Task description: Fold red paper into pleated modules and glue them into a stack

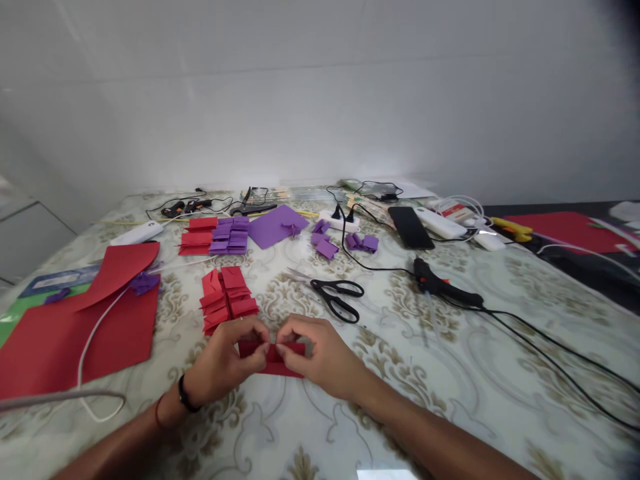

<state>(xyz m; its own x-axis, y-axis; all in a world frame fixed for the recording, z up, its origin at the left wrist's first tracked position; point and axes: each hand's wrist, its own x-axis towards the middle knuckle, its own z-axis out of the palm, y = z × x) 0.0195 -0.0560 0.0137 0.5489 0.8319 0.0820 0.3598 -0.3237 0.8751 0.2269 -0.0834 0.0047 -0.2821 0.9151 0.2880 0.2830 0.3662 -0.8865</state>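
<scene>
A small red paper piece (281, 368) lies low over the table in front of me, with its upper edge folded up. My left hand (234, 350) pinches that edge between thumb and index finger. Close beside it, my right hand (311, 352) pinches the same edge, the two sets of fingertips nearly touching. Part of the fold is hidden behind my fingers. Just beyond my left hand sit several folded red paper pieces (229, 298) in two columns. Black-handled scissors (336, 298) rest past my right hand, blades pointing left.
A black glue gun (445, 285) trails its cord to the right. Red sheets (115, 337) and a white cable (90, 340) lie at left. Behind are folded purple pieces (230, 235), a purple sheet (275, 225), a power strip (340, 220) and a black phone (410, 227).
</scene>
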